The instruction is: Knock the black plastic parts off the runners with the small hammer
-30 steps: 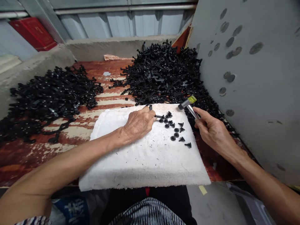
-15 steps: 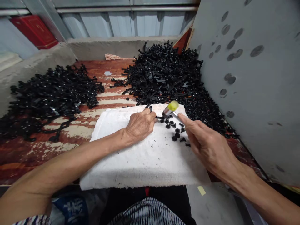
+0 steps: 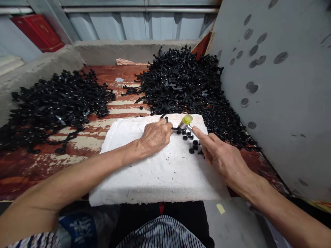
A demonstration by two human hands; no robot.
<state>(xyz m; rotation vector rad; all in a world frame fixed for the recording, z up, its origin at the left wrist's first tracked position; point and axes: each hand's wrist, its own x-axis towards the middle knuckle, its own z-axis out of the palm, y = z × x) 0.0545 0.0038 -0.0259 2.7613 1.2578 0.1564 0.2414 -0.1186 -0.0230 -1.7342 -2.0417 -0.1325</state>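
Observation:
On the white cloth (image 3: pixel 144 182), my left hand (image 3: pixel 157 136) is closed around a thin black strip with a round knob (image 3: pixel 166 119); one end of the strip sticks out to the right of the fingers. My right hand (image 3: pixel 222 155) grips the handle of a small hammer (image 3: pixel 185 123) with a silver head and a yellow-green face turned up. The hammer's lower face is down at the strip's right end; whether it touches is hard to tell. Several loose black round-headed pieces (image 3: pixel 191 150) lie on the cloth beside the hammer, partly behind my right hand.
A large heap of black strips (image 3: pixel 181 82) rises behind the cloth, and another heap (image 3: pixel 59 106) is at the left. They lie on a worn red-brown board (image 3: pixel 103 137). A grey panel (image 3: pixel 281 103) stands at the right. A red box (image 3: pixel 38 32) sits at the back left.
The hammer and my right hand have moved slightly left, bringing the hammer head to the strip's end. My left hand has stayed nearly in place.

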